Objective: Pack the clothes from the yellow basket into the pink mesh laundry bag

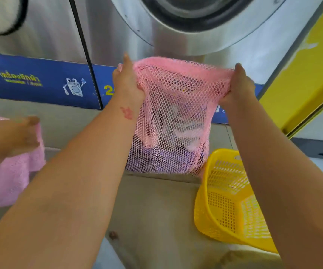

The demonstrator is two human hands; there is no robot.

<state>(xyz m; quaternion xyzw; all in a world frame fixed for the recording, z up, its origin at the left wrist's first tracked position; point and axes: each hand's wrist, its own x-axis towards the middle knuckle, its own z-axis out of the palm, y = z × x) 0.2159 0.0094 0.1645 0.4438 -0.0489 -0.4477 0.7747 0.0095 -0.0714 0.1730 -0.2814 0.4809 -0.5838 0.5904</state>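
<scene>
In front of the washer (176,41), left hand (126,82) & right hand (238,84) each clutch a top corner of the pink mesh laundry bag (178,88), fingers curled into mesh, prob. stretching its mouth so clothes (176,133) settle low; yellow basket (224,200) tipped just beside, looks empty.

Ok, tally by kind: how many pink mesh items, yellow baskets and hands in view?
Pink mesh items: 2, the held laundry bag and a blurred piece far left
Yellow basket: 1
Hands: 3, left hand, right hand, another person's hand
Total: 6
</scene>
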